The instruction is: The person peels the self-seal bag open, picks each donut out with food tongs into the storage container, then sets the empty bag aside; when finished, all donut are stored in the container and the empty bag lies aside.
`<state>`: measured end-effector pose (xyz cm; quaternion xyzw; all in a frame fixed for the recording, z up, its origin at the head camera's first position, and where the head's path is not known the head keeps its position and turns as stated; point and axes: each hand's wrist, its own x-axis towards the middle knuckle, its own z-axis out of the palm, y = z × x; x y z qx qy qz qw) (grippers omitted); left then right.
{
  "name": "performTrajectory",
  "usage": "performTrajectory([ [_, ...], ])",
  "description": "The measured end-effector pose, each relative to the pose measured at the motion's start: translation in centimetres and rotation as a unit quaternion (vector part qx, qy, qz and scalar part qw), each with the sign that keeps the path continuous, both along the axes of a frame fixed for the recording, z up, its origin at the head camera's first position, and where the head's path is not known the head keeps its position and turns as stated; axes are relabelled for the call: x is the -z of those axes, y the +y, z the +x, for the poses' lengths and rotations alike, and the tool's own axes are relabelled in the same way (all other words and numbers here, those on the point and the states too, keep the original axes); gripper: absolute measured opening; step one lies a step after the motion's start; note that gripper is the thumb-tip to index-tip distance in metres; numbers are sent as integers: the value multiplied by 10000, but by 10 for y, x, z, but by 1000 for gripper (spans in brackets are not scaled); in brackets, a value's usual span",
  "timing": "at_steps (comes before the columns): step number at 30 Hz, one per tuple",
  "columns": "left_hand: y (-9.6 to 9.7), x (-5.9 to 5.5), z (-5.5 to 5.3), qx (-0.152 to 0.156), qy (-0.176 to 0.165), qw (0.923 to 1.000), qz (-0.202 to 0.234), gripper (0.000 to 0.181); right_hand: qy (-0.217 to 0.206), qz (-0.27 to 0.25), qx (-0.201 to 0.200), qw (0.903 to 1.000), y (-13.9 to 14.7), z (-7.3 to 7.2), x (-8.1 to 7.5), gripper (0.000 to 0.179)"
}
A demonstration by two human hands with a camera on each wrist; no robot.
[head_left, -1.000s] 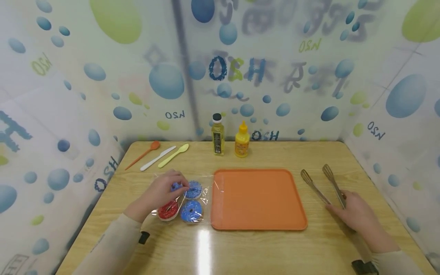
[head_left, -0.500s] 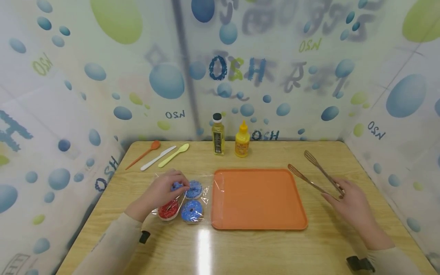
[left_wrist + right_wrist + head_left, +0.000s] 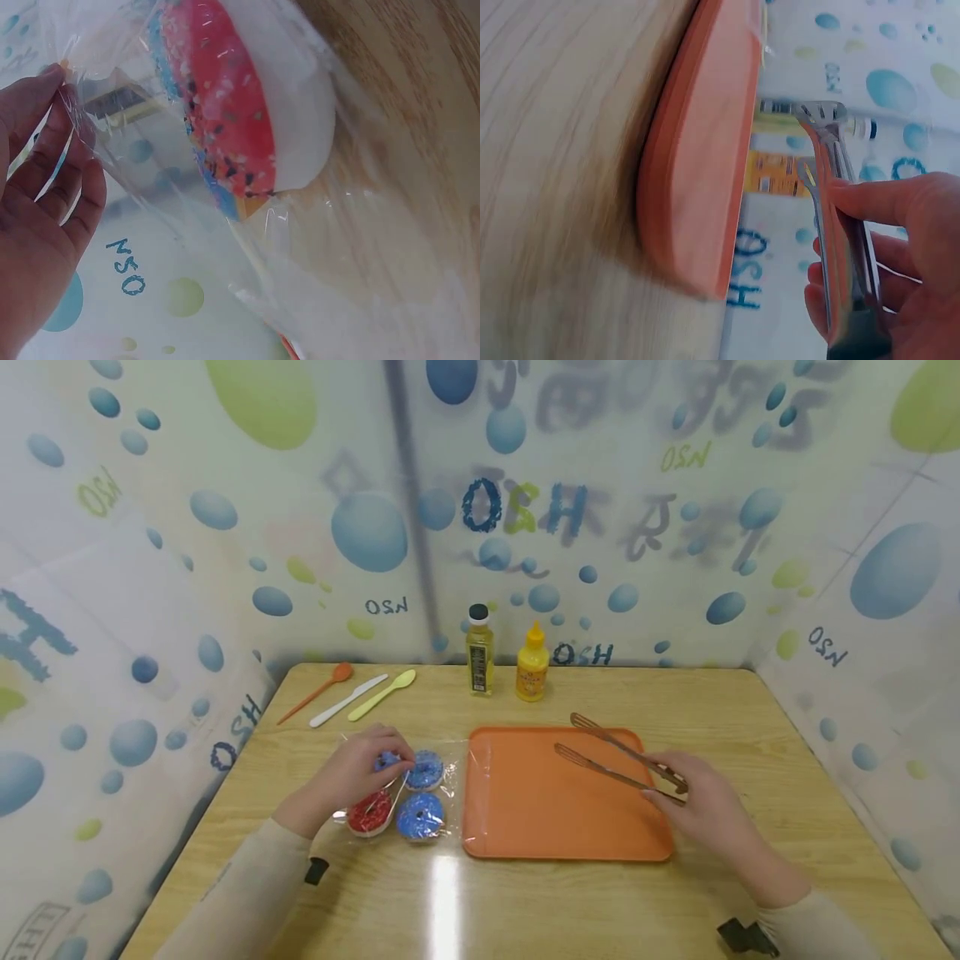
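Observation:
My left hand pinches the edge of a clear plastic bag between thumb and fingers, lifting that side of it. Inside the bag are a red doughnut with sprinkles and several blue doughnuts; one blue doughnut is partly hidden by the hand. The bag's right end overlaps the left edge of an orange tray. My right hand grips metal tongs near their middle. Their two slotted ends point left and hang above the tray, spread apart, with nothing between them.
Behind the bag lie an orange spoon, a white knife and a yellow-green spoon. At the back of the wooden table stand a bottle of yellow liquid and a yellow squeeze bottle. Patterned walls enclose the table.
My right hand has carried the tongs left, from the table right of the tray to over the tray, turning their ends leftward. The left hand keeps its pinch on the bag.

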<state>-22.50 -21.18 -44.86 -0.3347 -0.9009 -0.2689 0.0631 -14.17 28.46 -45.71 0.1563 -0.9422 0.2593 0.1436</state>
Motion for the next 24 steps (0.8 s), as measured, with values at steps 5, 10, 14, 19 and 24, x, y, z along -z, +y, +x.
performTrajectory([
  [5,-1,2,-1,61,122,9999,50,6,-429,56,-417,9982,-33,-1,-1,42],
  [10,-1,0,-1,17,49,10000,35,7,-699,-106,-773,9945,-62,-6,1,35],
  [14,0,-3,-1,0,5,10000,14,8,-651,-32,-945,9934,-81,-13,6,33],
  [19,0,-4,0,-19,-70,10000,26,3,-786,181,-1056,9911,-99,-22,10,36],
  [24,-1,-1,0,-35,-60,10000,30,2,-1020,327,-1180,9872,-116,-29,10,38],
])
